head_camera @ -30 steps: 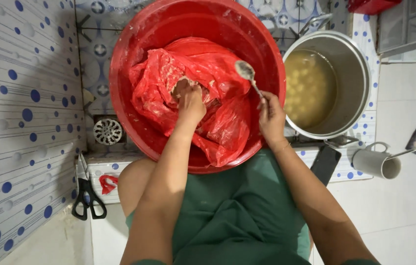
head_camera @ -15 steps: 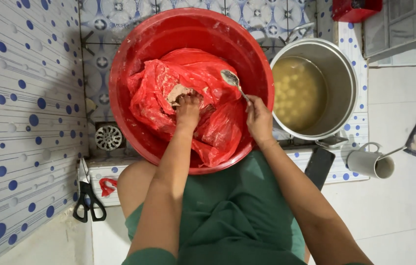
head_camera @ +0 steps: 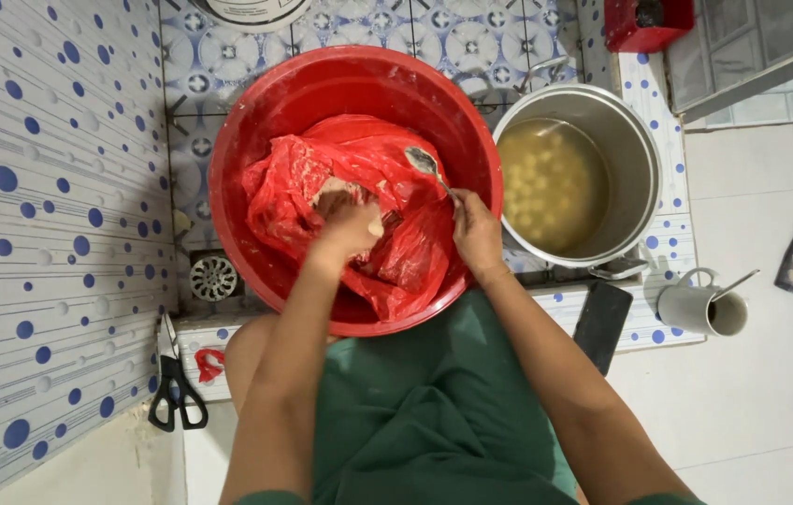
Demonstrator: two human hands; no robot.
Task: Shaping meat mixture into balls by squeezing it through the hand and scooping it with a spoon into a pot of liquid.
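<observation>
- Holding a metal spoon [head_camera: 426, 165], your right hand [head_camera: 474, 231] pinches the lower end of its handle between closed fingers, just inside the near right part of the red basin [head_camera: 256, 112].
- The spoon's long axis runs on a slant: its bowl points up and to the left, toward the far side of the basin, and the handle comes back down and to the right into your fingers.
- The spoon bowl sits over the red plastic bag [head_camera: 396, 243] that lies crumpled in the middle of the basin; whether it touches the bag, you cannot tell.
- Your left hand [head_camera: 348, 224] is pressed down into the bag near the basin's centre, fingers curled around a pale lump [head_camera: 333, 192] of what looks like dough. How firmly it grips is hidden by the folds of plastic.
- Your two hands are near each other, the left one closer to the basin's centre than the right.
- Just right of the basin, almost touching its rim, stands a steel pot [head_camera: 638, 150] holding a yellowish liquid with pale round pieces.
- Further right of the basin, beyond the pot, a grey mug [head_camera: 696, 309] rests on the tiled ledge.
- Below and left of the basin lie black-handled scissors [head_camera: 175, 388], with a round floor drain [head_camera: 214, 278] just beside the basin's left rim.
</observation>
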